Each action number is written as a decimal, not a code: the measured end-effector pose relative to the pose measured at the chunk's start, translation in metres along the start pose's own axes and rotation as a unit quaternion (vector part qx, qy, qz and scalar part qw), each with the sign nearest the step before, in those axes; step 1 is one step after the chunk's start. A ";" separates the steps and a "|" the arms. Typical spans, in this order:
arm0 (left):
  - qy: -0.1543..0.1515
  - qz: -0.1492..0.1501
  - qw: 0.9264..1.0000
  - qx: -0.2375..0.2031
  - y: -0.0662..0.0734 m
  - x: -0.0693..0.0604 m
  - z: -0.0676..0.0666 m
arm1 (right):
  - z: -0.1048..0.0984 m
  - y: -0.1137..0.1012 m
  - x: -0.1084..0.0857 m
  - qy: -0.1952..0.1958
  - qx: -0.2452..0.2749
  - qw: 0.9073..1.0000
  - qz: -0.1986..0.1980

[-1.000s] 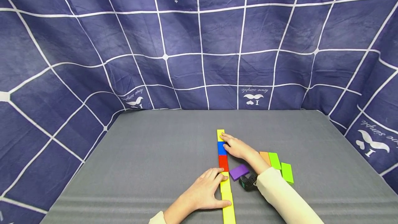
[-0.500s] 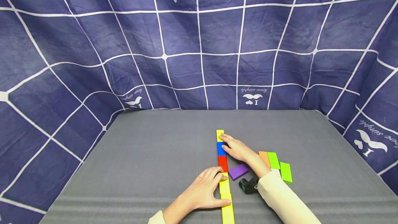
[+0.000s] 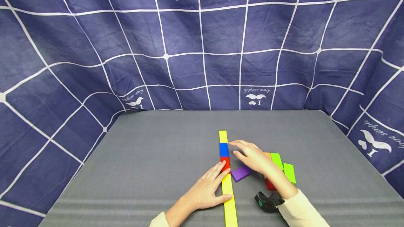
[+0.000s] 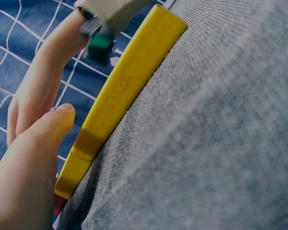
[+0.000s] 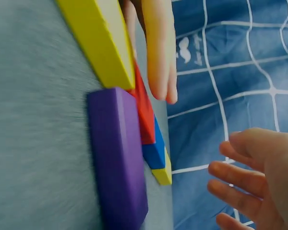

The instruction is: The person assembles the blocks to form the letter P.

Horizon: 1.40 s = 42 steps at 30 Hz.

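A row of blocks runs away from the person: long yellow blocks (image 3: 230, 211) nearest, then a red block (image 3: 224, 161), a blue block (image 3: 224, 150) and a small yellow block (image 3: 223, 136). The left hand (image 3: 205, 191) lies over the row with fingers spread, fingertips at the red block and thumb at the yellow ones. Just right of the blue block is the right hand (image 3: 252, 157), fingers relaxed and holding nothing; in the right wrist view the right hand (image 5: 259, 177) stands apart from the row. A purple block (image 3: 241, 173) lies beside the red block, close to the row.
Right of the row lie green blocks (image 3: 289, 173), an orange block (image 3: 267, 155) and a red block (image 3: 270, 185), partly behind the right forearm. A black wrist device (image 3: 268, 201) is at the right sleeve. A blue curtain (image 3: 189, 73) hangs behind the grey table surface (image 3: 157, 150).
The right hand has moved off the far blocks, back to the right and nearer the person. The left fingers have straightened and shifted slightly up the row. The row looks unchanged.
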<state>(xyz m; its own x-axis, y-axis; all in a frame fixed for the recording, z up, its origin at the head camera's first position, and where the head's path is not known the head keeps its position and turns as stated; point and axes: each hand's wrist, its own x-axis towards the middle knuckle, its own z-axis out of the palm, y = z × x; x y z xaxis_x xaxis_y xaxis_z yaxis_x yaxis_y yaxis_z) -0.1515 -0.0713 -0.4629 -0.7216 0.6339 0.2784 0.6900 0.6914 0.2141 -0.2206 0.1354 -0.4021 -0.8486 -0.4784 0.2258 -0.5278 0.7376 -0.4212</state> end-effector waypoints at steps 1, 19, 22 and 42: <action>-0.005 -0.001 1.000 0.000 0.000 0.000 0.000 | 0.000 -0.001 -0.005 0.000 -0.007 1.000 -0.001; -0.035 0.003 0.999 0.009 0.001 0.001 -0.001 | 0.018 0.002 -0.081 0.055 -0.144 0.983 -0.104; -0.032 0.004 0.999 0.009 0.001 0.002 0.000 | 0.017 0.004 -0.079 0.050 -0.143 0.985 -0.081; -0.033 0.000 0.999 0.010 0.003 -0.002 0.001 | 0.020 0.028 -0.027 0.038 -0.123 0.991 0.038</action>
<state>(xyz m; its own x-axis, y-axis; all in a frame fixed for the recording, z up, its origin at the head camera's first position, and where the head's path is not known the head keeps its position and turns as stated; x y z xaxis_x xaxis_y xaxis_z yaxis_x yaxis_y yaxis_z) -0.1486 -0.0704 -0.4635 -0.7242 0.6549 0.2162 0.6892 0.6979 0.1947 -0.2116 0.1597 -0.4373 -0.8819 -0.3862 0.2706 -0.4463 0.8688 -0.2147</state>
